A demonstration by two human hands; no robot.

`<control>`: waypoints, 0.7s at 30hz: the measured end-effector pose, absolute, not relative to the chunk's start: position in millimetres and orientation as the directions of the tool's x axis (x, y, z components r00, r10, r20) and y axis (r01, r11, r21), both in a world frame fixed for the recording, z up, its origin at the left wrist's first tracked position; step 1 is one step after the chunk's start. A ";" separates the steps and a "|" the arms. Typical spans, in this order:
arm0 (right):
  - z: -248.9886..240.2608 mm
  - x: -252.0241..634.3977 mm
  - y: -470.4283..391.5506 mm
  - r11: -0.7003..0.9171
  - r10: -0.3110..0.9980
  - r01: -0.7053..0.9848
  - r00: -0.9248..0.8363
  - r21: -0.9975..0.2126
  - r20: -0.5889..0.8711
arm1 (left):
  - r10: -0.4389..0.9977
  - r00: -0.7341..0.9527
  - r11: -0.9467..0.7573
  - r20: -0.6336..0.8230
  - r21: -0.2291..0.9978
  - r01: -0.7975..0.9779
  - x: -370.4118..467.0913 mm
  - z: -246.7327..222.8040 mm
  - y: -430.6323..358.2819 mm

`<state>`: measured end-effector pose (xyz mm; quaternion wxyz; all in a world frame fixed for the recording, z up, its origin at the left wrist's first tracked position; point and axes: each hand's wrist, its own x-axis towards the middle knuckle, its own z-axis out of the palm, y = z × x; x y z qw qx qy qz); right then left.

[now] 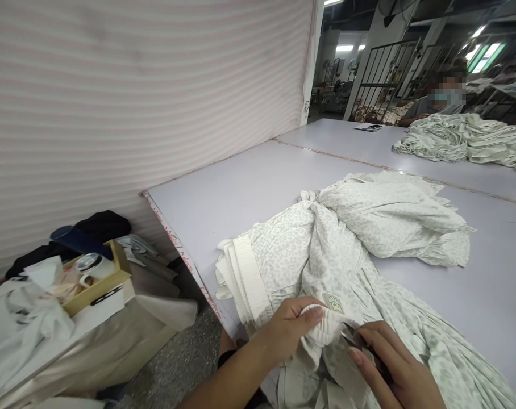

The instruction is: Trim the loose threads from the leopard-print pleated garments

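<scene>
A pale green-printed white garment point(352, 250) lies bunched on the grey table point(249, 187). My left hand point(290, 326) pinches the garment's white ribbed waistband near a small sewn label point(333, 303). My right hand point(394, 372) holds small dark thread snips point(352, 339), whose tips touch the fabric just right of the left hand's fingers. A stack of folded white waistbands point(241, 272) sits at the garment's left end.
A striped wall panel point(147, 91) stands behind the table's left edge. Below left, a low surface holds a wooden box point(102, 284), a cup, dark cloth and white fabric. Another person sits at the far right behind a pile of similar garments point(462, 139).
</scene>
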<state>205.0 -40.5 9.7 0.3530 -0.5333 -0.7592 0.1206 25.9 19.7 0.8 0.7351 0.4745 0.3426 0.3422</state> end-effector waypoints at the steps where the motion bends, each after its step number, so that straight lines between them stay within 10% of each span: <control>1: 6.8 202.7 -39.9 0.392 0.891 0.749 -0.164 -0.535 0.423 | 0.827 0.531 0.335 -0.185 0.921 -0.201 25.7 1.2 20.0; 21: 5.4 195.7 -39.5 0.402 0.842 0.819 -0.156 -0.408 0.516 | 0.824 0.520 0.392 -0.226 0.890 -0.234 26.3 5.4 23.0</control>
